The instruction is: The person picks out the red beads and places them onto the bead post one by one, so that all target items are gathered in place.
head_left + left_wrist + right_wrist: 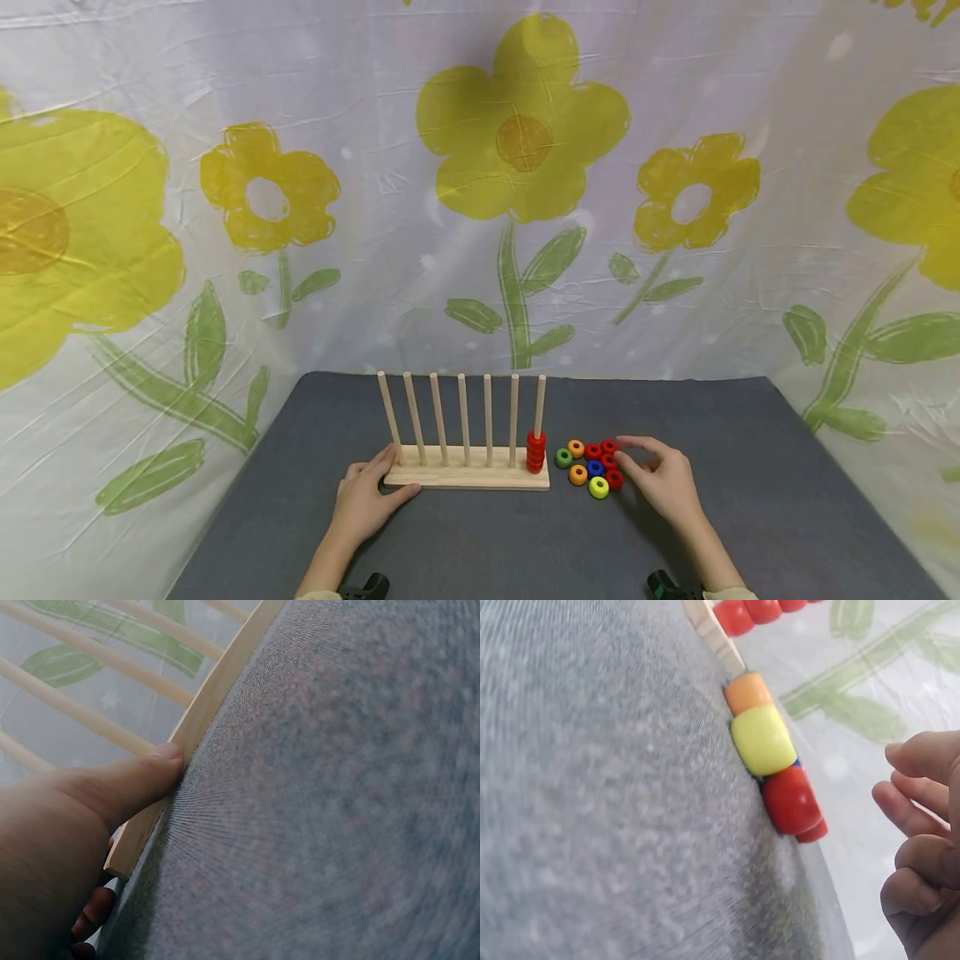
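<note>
A wooden peg rack [467,477] with several upright pegs stands on the table. Its rightmost peg carries a stack of red beads [536,454]. My left hand [363,502] grips the rack's left end; the thumb [154,774] presses the front edge and the other fingers are partly hidden behind the base. To the right of the rack lies a cluster of loose beads: red [613,479], orange [577,475], green [563,457], blue [595,468] and yellow [598,487]. Just above the cluster's right side hovers my right hand [663,483], thumb and forefinger apart, no bead visible between them.
A dark grey cloth covers the table [480,550]. Behind it hangs a pale curtain [390,275] printed with yellow flowers. The bead cluster sits close beside the rack's right end.
</note>
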A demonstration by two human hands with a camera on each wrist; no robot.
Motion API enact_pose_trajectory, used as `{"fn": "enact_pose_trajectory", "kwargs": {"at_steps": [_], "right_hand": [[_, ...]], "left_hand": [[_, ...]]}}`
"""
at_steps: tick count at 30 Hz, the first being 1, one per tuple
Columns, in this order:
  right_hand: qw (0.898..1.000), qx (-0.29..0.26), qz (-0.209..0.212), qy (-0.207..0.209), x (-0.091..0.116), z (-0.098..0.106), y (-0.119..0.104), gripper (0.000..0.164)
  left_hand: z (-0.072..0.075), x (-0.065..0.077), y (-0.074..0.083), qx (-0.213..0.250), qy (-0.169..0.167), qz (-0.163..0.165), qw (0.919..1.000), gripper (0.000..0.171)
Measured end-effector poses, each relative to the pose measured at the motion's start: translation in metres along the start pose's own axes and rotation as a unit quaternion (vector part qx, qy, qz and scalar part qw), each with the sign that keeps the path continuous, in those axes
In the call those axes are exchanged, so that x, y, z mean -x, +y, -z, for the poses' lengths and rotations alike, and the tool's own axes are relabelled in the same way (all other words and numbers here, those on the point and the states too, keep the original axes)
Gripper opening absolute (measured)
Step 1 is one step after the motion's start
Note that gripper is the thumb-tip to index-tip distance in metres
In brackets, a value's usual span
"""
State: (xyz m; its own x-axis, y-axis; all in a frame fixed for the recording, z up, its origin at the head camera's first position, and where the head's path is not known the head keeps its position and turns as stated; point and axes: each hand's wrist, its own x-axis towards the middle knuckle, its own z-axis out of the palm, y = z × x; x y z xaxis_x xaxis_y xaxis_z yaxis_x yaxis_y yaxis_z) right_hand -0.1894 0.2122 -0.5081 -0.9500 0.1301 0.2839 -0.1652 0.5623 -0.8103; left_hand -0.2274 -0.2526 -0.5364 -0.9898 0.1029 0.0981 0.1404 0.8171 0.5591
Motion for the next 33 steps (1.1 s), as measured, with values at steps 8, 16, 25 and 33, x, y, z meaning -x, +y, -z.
{"fn": "enact_pose_trajectory", "kwargs": {"at_steps": [8,16,25,33], "right_hand": [[1.0,0.005,-0.016,0.003,0.001,0.0,0.007,0.025],[0.999,-0.009,-0.031,0.002,0.003,-0.002,0.016,0.027],[0.998,-0.014,-0.055,-0.005,0.004,-0.004,0.023,0.028],[0.998,-0.003,-0.058,-0.024,0.007,-0.005,0.028,0.026]], "left_hand": [[0.0,-0.001,-0.001,-0.003,0.0,0.002,1.0,0.092],[-0.003,-0.002,-0.002,0.0,0.009,-0.002,1.0,0.09],[-0.002,-0.001,-0.002,0.001,0.002,0.003,1.0,0.092],[-0.002,-0.001,-0.001,0.001,0.002,0.003,1.0,0.091]]}}
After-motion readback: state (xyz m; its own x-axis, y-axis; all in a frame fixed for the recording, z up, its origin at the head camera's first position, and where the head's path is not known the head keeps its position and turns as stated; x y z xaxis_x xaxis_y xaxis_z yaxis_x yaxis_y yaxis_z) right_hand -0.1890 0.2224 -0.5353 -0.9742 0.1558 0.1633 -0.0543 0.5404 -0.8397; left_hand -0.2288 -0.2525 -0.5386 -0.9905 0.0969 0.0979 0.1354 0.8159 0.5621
